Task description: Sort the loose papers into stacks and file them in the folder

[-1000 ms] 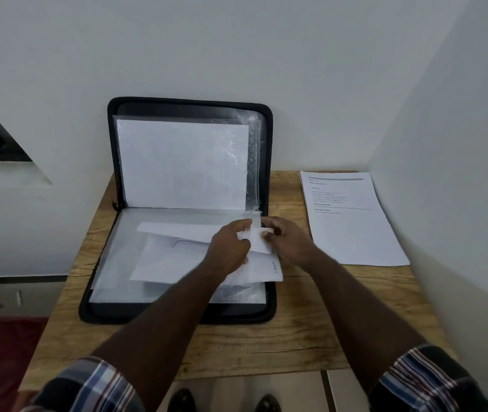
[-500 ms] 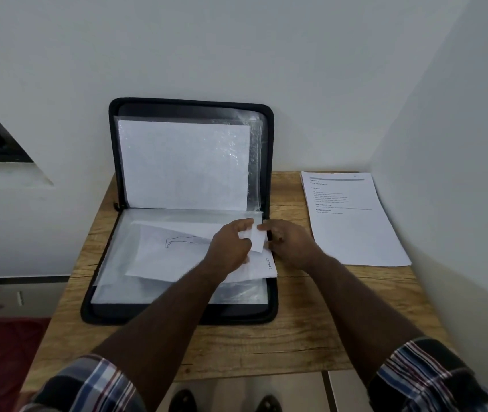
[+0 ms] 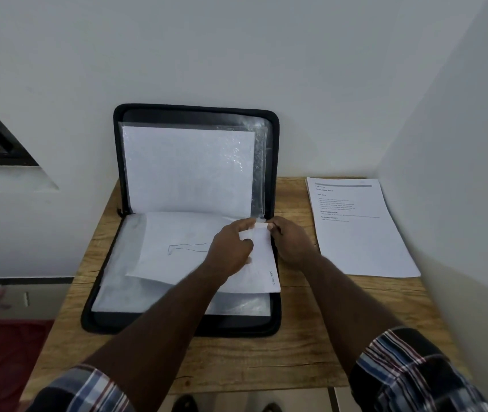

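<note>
A black zip folder [image 3: 177, 324] lies open on the wooden table [image 3: 296, 352], its lid leaning upright against the wall with a white sheet in a clear sleeve [image 3: 189, 171]. On the flat half lies a white paper with a line drawing [image 3: 177, 248]. My left hand [image 3: 230, 248] and my right hand [image 3: 290, 242] meet at the paper's top right corner, each pinching an edge there by the sleeve opening. Whether the paper sits inside the lower clear sleeve [image 3: 236, 306] or on top of it, I cannot tell.
A stack of printed papers [image 3: 358, 230] lies on the table to the right of the folder, close to the right wall. The folder stands against the back wall. A red cloth [image 3: 1, 361] lies on the floor at the left. Shoes show below the table's front edge.
The paper has slid leftward and flattened over the folder's lower half, so its drawing now shows. Both hands stayed at its top right corner.
</note>
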